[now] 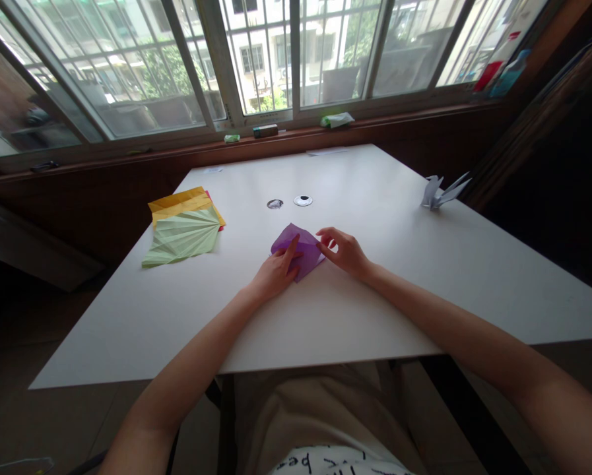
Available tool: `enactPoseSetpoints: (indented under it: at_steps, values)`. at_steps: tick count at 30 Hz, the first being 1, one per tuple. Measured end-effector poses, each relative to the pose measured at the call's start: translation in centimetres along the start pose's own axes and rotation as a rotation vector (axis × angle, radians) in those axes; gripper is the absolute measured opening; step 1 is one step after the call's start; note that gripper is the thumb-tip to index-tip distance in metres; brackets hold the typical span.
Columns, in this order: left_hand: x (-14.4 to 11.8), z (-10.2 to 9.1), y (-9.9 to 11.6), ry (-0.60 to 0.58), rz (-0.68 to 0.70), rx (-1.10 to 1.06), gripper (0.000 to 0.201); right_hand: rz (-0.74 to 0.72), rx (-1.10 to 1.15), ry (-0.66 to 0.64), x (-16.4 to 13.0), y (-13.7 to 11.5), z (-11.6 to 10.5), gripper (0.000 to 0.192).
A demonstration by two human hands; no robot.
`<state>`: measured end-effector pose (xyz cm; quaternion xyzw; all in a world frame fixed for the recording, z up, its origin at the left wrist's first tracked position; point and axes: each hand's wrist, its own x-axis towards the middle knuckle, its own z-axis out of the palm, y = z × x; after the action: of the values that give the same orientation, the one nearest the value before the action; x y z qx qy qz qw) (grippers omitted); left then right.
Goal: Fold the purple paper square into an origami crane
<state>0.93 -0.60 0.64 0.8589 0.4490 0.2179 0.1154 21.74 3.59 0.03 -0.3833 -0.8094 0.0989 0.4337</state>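
Note:
A folded sheet of purple paper lies on the white table in front of me, one corner pointing away and one towards me. My left hand rests on its left part, fingers stretched out and pressing it flat. At the paper's right corner is my right hand, thumb and index finger pinched at the edge. The other fingers of that hand curl above the table. Part of the paper is hidden under my left fingers.
On the white table, a creased light green paper overlaps yellow paper at the left. Two round grommets, one silvery and one with a dark hole, lie beyond my hands. A folded paper crane stands at the right.

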Motion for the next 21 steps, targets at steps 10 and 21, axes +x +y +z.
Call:
enactPoseSetpoints:
  at_steps: [10, 21]
  values:
    - [-0.02, -0.09, 0.06, 0.002, 0.001, -0.002, 0.076, 0.016, -0.023, -0.040, -0.07, 0.27, 0.11, 0.015]
    - [-0.05, 0.03, -0.01, 0.014, -0.001, -0.005, 0.076, -0.002, 0.021, -0.066, 0.01, 0.47, 0.22, 0.016]
